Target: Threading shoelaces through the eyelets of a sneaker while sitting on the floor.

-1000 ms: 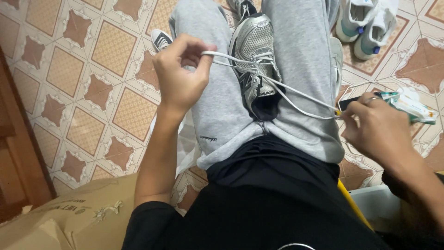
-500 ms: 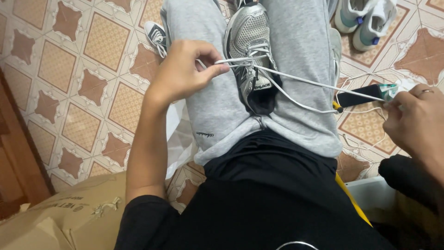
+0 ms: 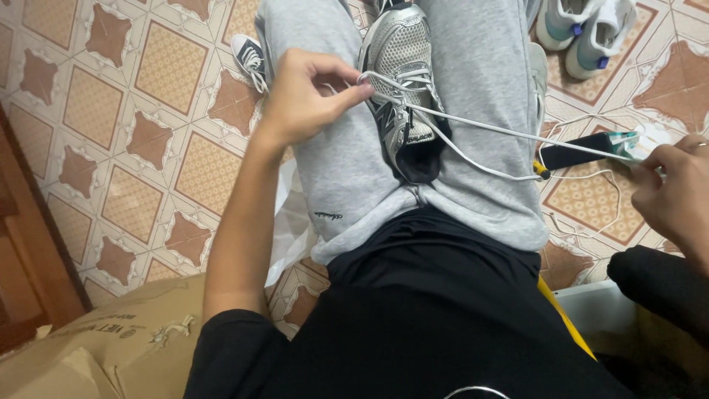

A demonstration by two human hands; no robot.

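Between grey-trousered knees, silver mesh sneaker (image 3: 402, 81); left hand (image 3: 306, 100) pinches white lace (image 3: 473, 125), right hand (image 3: 676, 196) seemingly grips its end.

A silver mesh sneaker (image 3: 402, 81) lies toe toward twelve o'clock between grey-trousered thighs, its white lace (image 3: 473, 129) pulled toward three o'clock.

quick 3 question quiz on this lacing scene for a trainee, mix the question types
1. True or false: the left hand pinches the white lace at the silver sneaker.
2. What does the right hand hold? A) a black tool with a teal end B) a scissors C) a brush
3. Fill in: the sneaker lies between the legs of the grey ____.

Key
1. True
2. A: the black tool
3. sweatpants
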